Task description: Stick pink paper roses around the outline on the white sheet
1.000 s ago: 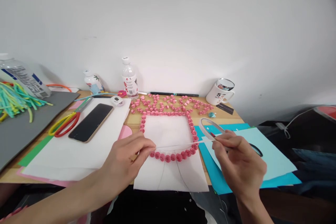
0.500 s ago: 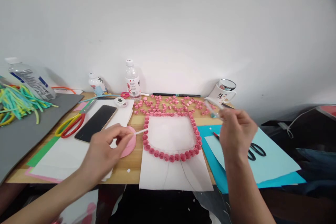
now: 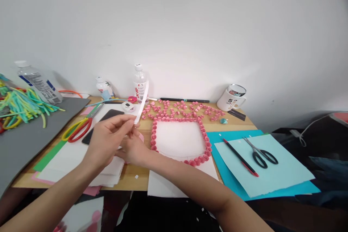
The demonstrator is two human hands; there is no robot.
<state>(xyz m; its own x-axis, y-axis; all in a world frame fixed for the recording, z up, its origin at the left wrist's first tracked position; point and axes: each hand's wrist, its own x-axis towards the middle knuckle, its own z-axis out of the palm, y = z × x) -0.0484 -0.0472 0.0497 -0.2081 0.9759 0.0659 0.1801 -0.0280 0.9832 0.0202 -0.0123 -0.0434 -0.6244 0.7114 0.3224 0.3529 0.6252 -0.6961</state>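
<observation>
Pinched by the left hand, a white strip is held nearly upright; the right hand is tucked beneath, its grip hidden.

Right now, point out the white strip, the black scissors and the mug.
white strip (image 3: 143,102), head view, mid-length.
black scissors (image 3: 255,148), head view, near the pivot.
mug (image 3: 230,100), head view, white side.
</observation>
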